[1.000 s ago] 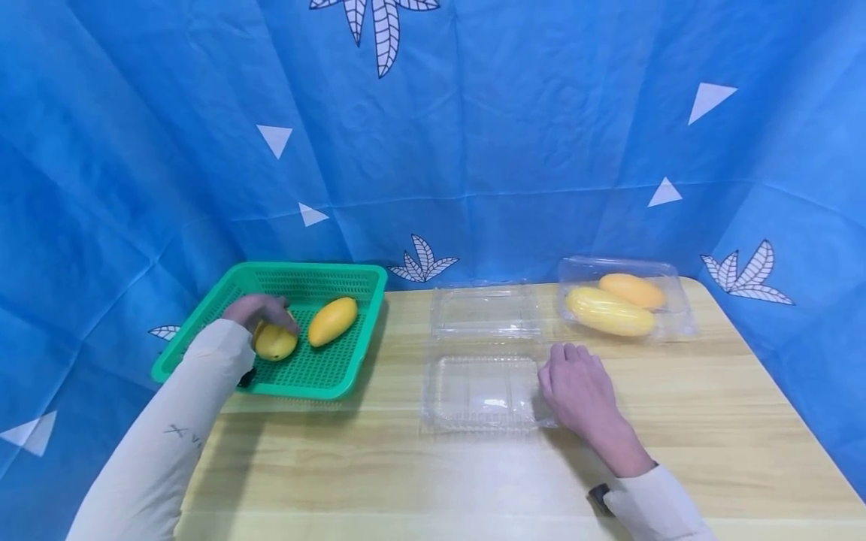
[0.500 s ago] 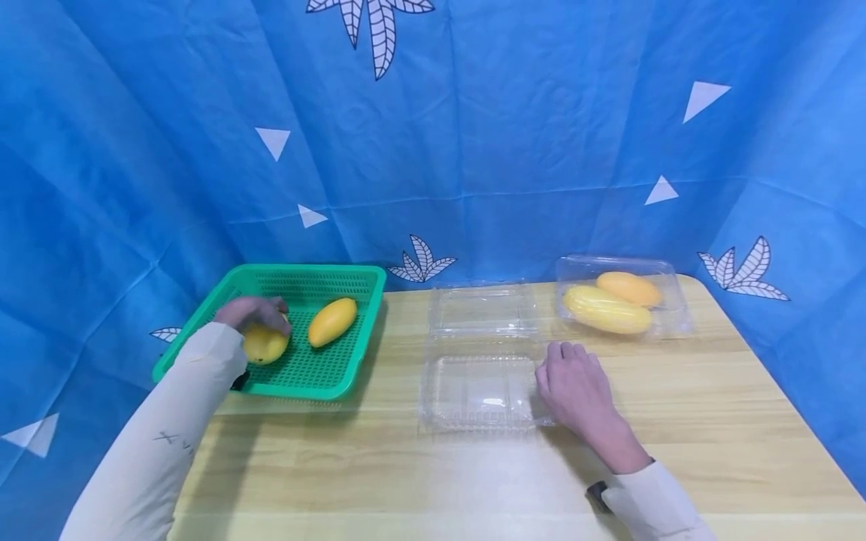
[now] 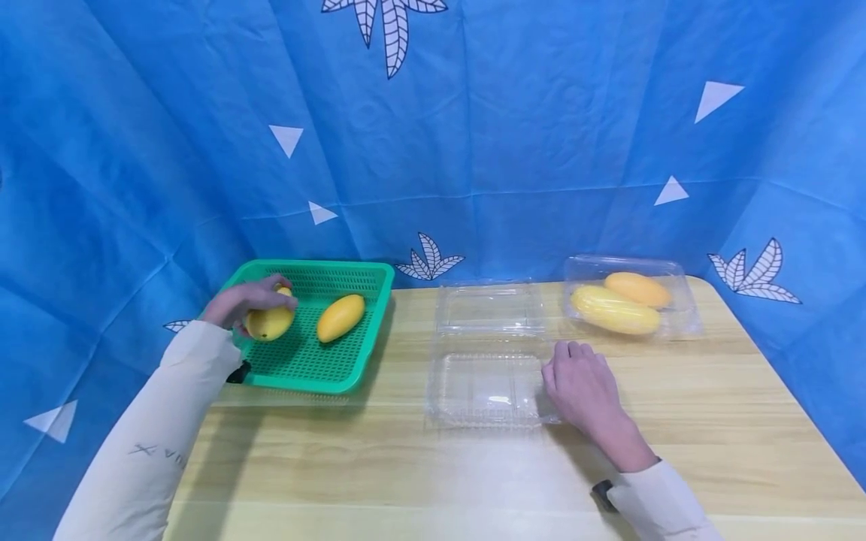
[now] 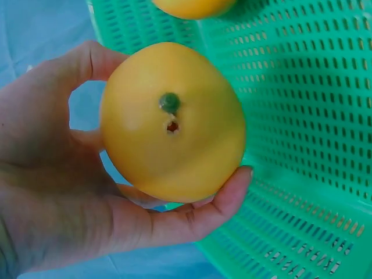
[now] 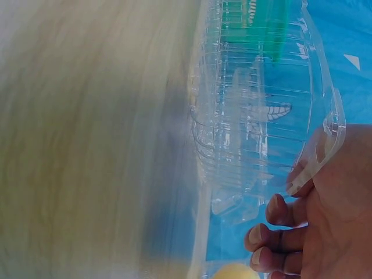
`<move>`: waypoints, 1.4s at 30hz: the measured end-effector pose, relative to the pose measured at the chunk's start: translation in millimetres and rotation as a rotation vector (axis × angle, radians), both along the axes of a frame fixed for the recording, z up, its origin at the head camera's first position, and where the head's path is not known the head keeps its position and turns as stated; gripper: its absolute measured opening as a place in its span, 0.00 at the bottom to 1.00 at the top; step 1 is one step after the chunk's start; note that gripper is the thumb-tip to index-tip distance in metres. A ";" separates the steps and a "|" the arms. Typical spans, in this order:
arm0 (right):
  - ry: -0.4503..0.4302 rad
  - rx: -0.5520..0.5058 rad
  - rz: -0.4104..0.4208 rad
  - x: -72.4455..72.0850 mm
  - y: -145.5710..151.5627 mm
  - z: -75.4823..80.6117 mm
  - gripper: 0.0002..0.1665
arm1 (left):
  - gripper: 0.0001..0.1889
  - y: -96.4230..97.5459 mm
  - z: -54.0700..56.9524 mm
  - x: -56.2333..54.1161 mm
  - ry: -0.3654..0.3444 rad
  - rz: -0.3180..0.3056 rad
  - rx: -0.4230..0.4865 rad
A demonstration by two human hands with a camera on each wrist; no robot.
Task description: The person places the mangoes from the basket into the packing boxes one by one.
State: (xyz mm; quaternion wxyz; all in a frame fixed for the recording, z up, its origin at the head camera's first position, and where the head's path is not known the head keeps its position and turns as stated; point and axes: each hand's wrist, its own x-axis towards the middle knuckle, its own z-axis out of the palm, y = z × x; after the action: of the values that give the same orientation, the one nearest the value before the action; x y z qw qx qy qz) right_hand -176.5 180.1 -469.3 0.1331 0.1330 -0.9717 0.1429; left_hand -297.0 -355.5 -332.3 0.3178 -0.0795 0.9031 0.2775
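A yellow mango (image 4: 174,128) is gripped by my left hand (image 3: 246,304), thumb and fingers curled round its sides; its end with a green stem stub faces the left wrist camera. Hand and fruit are over the left part of the green basket (image 3: 325,387). A second mango (image 3: 340,318) lies inside that basket. At mid-table an unfolded clear plastic clamshell container (image 3: 487,391) lies with its lid half towards the curtain. My right hand (image 3: 583,387) is at its right edge, thumb and forefinger pinching the rim in the right wrist view.
Back right, another clear container (image 3: 683,315) holds an orange-yellow mango (image 3: 637,289) and a paler yellow one (image 3: 614,309). Behind the wooden table (image 3: 352,466) and along its sides hangs a blue curtain (image 3: 528,135).
My left hand has taken hold of the mango and raised it from the basket floor. My right hand stays at the container's edge.
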 end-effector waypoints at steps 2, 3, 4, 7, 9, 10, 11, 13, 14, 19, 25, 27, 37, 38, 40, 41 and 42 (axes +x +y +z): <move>0.007 -0.002 0.000 0.0 0.0 0.2 0.15 | 0.40 2.6 3.5 1.7 0.034 -0.014 0.014; 0.010 -0.002 0.000 -0.1 0.1 0.3 0.15 | 0.40 4.2 5.3 2.7 0.052 -0.019 0.022; 0.012 -0.003 -0.001 -0.3 0.2 0.2 0.15 | 0.39 5.8 6.3 3.5 0.071 -0.012 0.026; 0.013 -0.005 -0.001 -0.7 0.1 0.0 0.15 | 0.37 11.0 10.1 8.1 0.133 -0.029 0.032; 0.012 -0.007 0.000 -0.7 0.0 -0.4 0.15 | 0.37 14.4 11.6 11.4 0.173 -0.042 0.045; 0.012 -0.007 0.000 -0.6 -0.1 -0.6 0.15 | 0.37 16.4 12.3 13.3 0.192 -0.051 0.055; 0.012 -0.005 0.000 -0.4 -0.2 -0.8 0.15 | 0.37 18.4 13.1 15.5 0.212 -0.070 0.068; 0.010 -0.005 0.002 -0.1 -0.4 -1.0 0.15 | 0.37 22.4 14.1 19.0 0.249 -0.088 0.090; 0.011 -0.006 0.002 0.1 -0.5 -1.0 0.15 | 0.36 24.5 14.6 20.8 0.263 -0.090 0.105; 0.017 -0.008 0.009 1.1 -1.2 -1.2 0.15 | 0.34 32.5 14.3 29.8 0.347 -0.090 0.171; 0.016 -0.007 0.001 1.4 -0.7 -1.4 0.15 | 0.30 43.1 15.4 41.1 0.444 -0.106 0.292; 0.013 -0.013 -0.002 1.0 -0.2 -1.1 0.14 | 0.29 48.3 16.8 44.8 0.490 -0.127 0.320; 0.031 -0.004 0.012 0.1 0.5 -1.7 0.15 | 0.29 78.4 11.6 61.5 0.682 -0.121 0.493; 0.028 -0.008 0.014 -0.3 0.5 -1.8 0.15 | 0.29 81.2 10.5 63.6 0.693 -0.115 0.502; 0.020 -0.010 0.012 -0.4 0.2 -1.7 0.15 | 0.29 87.0 8.0 67.2 0.710 -0.104 0.522; 0.015 -0.010 0.010 -0.2 0.3 -1.8 0.15 | 0.29 90.0 6.6 69.1 0.717 -0.097 0.531; 0.011 -0.009 0.008 0.1 0.2 -2.1 0.15 | 0.29 92.9 5.1 71.0 0.724 -0.089 0.541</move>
State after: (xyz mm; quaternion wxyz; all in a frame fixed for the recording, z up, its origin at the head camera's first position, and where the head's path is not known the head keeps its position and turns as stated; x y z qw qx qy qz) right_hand -176.4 180.3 -471.4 0.1384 0.1372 -0.9697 0.1472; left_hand -226.0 -262.6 -327.2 0.0026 0.1474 0.8538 0.4993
